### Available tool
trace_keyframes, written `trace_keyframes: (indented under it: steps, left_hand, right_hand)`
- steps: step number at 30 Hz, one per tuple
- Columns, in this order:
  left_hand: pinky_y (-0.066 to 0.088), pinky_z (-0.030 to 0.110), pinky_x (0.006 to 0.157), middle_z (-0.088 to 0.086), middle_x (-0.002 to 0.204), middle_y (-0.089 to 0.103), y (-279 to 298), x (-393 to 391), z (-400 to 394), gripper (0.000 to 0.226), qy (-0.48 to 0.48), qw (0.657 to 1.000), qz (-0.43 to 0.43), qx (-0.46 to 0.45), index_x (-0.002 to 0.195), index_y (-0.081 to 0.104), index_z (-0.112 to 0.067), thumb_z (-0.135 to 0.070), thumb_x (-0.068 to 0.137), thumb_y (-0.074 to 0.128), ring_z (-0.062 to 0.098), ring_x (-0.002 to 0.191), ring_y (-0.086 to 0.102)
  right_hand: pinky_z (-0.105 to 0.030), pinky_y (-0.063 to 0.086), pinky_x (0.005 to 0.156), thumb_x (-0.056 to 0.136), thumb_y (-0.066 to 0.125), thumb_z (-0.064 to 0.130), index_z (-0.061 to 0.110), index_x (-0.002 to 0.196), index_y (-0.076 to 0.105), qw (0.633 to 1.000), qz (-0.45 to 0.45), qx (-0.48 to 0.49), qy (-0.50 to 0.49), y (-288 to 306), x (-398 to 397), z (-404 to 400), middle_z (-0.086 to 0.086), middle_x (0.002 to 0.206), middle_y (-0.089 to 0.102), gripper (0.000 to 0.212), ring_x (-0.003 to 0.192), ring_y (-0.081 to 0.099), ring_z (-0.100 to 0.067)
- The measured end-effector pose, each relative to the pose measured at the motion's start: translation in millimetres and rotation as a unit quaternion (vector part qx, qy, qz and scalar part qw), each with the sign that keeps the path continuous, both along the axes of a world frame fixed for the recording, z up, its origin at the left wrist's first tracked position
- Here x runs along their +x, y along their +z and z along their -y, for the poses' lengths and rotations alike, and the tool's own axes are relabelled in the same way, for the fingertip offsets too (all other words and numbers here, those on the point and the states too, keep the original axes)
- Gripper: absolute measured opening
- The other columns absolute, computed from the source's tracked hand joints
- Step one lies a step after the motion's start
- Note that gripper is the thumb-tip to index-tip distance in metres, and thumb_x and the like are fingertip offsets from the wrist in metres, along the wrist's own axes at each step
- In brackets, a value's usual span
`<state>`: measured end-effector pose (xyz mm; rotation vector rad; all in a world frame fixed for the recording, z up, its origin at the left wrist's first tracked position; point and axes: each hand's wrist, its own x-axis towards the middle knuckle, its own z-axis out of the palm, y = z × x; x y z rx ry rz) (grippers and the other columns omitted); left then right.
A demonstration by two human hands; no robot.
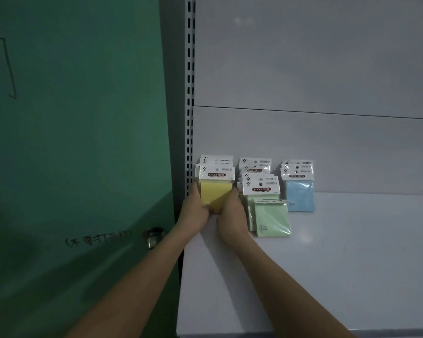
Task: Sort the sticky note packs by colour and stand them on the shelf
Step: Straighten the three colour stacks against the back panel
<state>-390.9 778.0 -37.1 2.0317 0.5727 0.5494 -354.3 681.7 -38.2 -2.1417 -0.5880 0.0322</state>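
Head view, from the left: a green door (78, 142) with a round knob (154, 236) stands just beside the slotted upright (189, 93) of a grey shelf (327, 264). Against that upright, the left hand (195, 211) and the right hand (231, 213) each have their grip curled round a lower side of the yellow sticky note packs (215, 189), a small stack standing with its header cards leaning on the back panel.

Next along, the green sticky note packs (259, 186) stand in a looser group, and in front of them the fallen green pack (271, 218) lies tilted, partly flat on the shelf. Further right, apart from the green group, the blue sticky note packs (299, 191) stand upright.

The likely trouble sits at the yellow stack: the packs are thin and glossy, so when both hands let go, the front ones could slide forward and topple. The right wrist is close to the green group, and a careless withdrawal could knock more of it over. The fallen green pack has yet to be stood up; lifting it one-handed may drag its neighbours down.
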Motion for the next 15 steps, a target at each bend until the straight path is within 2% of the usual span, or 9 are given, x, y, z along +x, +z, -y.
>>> trace_keyframes:
  steps: [2,4,5,8,11,15]
  left_hand:
    - [0.05,0.034,0.091,-0.002,0.126,0.057,1,7,1,0.07,-0.009,0.999,0.019,-0.05,0.139,0.034,-0.024,0.001,0.082,0.064,0.018,0.113,0.057]
    - [0.051,0.031,0.089,-0.005,0.122,0.06,3,9,0,0.061,-0.027,0.99,0.04,-0.133,0.134,0.04,-0.028,-0.004,0.083,0.062,0.013,0.108,0.059]
    - [0.051,0.031,0.088,-0.004,0.119,0.062,6,10,-1,0.054,-0.028,0.982,0.049,-0.18,0.132,0.044,-0.028,-0.008,0.085,0.059,0.013,0.106,0.06]
    - [0.048,0.04,0.097,0.0,0.116,0.066,11,15,-1,0.038,-0.021,0.96,0.063,-0.271,0.126,0.055,-0.028,-0.034,0.089,0.05,0.019,0.106,0.062]
    - [0.044,0.044,0.103,-0.006,0.117,0.068,11,19,4,0.058,-0.029,0.953,0.068,-0.294,0.122,0.059,-0.038,-0.067,0.075,0.046,0.017,0.11,0.063]
    - [0.04,0.044,0.106,-0.009,0.124,0.063,7,23,6,0.076,-0.03,0.957,0.068,-0.279,0.127,0.055,-0.041,-0.083,0.066,0.035,0.014,0.116,0.058]
  right_hand:
    - [-0.041,0.044,0.104,0.082,0.052,0.002,0.01,0.143,0.028,0.999,-0.012,0.04,0.005,-2,6,-4,-0.009,0.137,0.048,0.066,0.127,0.048,-0.023]
    - [-0.028,0.05,0.097,0.093,0.046,0.011,0.022,0.139,0.038,0.996,-0.025,0.087,0.005,-5,9,-5,0.0,0.131,0.056,0.049,0.123,0.053,-0.016]
    - [-0.024,0.049,0.097,0.093,0.044,0.008,0.024,0.138,0.04,0.993,-0.03,0.111,0.015,-2,8,-5,0.003,0.13,0.057,0.048,0.122,0.053,-0.012]
    - [-0.023,0.042,0.099,0.078,0.041,-0.01,0.016,0.143,0.032,0.974,-0.104,0.191,0.06,7,9,-5,0.001,0.133,0.05,0.07,0.124,0.047,-0.012]
    - [-0.023,0.043,0.099,0.079,0.04,-0.016,0.016,0.142,0.034,0.959,-0.139,0.236,0.07,13,10,-5,0.0,0.132,0.052,0.071,0.122,0.05,-0.011]
    - [-0.019,0.045,0.096,0.077,0.042,-0.014,0.019,0.142,0.035,0.961,-0.14,0.227,0.076,11,13,-3,0.005,0.128,0.054,0.072,0.117,0.052,-0.005]
